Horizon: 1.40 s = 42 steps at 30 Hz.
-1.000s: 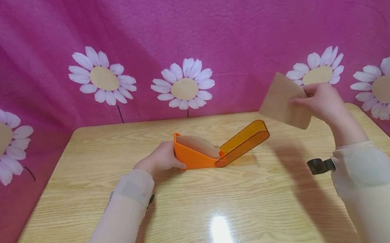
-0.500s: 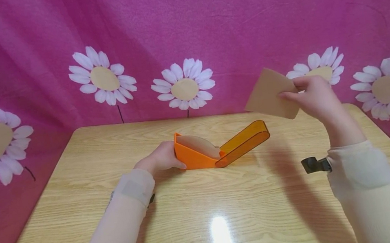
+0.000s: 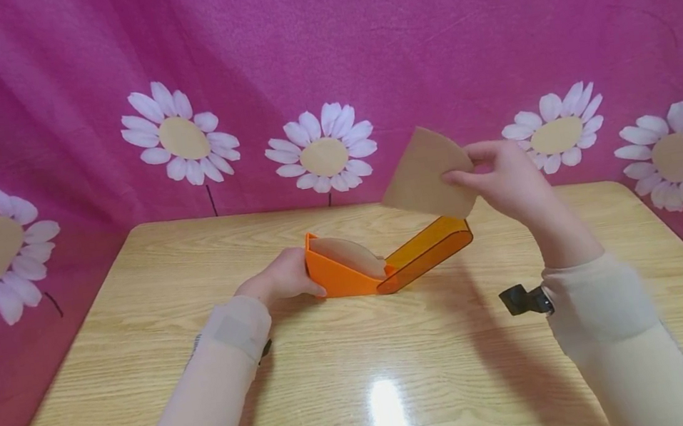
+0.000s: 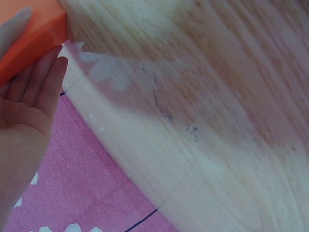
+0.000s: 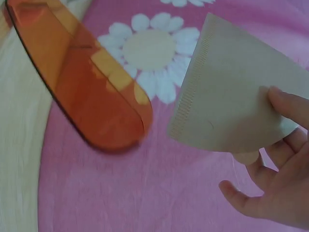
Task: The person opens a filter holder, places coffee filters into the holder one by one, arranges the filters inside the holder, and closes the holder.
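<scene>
An orange filter holder [image 3: 344,273] stands on the table, its see-through amber lid [image 3: 427,253] swung back to the right. Brown paper coffee filters [image 3: 347,253] show inside it. My left hand [image 3: 281,276] grips the holder's left end, thumb on the near side; the left wrist view shows that hand's fingers [image 4: 41,82] along the orange wall. Up above the lid, my right hand [image 3: 508,176] pinches a brown paper coffee filter [image 3: 427,176] by its right edge. A crimped seam on this filter [image 5: 236,92] is plain in the right wrist view.
The wood-grain table [image 3: 313,389] reaches back to a pink cloth [image 3: 421,30] printed with white daisies. A bright light reflection lies on the near part of the tabletop.
My right hand has moved left with the coffee filter, from beyond the lid's right end to over the lid. The left hand and the holder have kept their place.
</scene>
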Each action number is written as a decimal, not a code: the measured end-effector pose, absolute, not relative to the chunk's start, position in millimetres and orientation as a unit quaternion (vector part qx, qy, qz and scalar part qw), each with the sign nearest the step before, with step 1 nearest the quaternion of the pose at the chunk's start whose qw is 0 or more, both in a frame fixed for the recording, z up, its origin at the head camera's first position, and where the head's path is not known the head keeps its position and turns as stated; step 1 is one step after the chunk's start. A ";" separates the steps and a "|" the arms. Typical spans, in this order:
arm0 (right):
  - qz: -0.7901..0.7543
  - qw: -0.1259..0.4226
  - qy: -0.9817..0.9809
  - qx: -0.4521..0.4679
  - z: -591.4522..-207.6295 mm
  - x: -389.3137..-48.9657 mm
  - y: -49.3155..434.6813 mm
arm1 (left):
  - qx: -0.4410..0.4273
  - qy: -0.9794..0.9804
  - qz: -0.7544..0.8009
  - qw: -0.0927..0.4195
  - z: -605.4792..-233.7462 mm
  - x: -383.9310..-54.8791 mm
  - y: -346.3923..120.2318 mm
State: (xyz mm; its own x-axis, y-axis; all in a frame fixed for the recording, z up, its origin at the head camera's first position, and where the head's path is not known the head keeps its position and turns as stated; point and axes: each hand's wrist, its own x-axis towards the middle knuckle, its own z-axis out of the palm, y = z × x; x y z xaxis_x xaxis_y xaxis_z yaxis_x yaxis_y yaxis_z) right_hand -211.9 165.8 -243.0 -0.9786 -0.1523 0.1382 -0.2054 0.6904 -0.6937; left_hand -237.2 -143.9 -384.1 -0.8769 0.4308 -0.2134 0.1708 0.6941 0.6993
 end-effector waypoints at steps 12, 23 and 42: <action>0.380 -0.006 -0.915 0.136 -261.3 -215.4 132.3 | 0.166 0.900 0.358 0.185 -383.3 -236.5 -144.4; 0.360 -0.005 -0.918 0.164 -279.5 -222.5 111.4 | 0.167 0.899 0.361 0.185 -383.3 -236.2 -143.7; 0.332 -0.012 -0.925 0.184 -314.4 -228.4 84.0 | 0.163 0.900 0.359 0.188 -383.7 -237.2 -144.6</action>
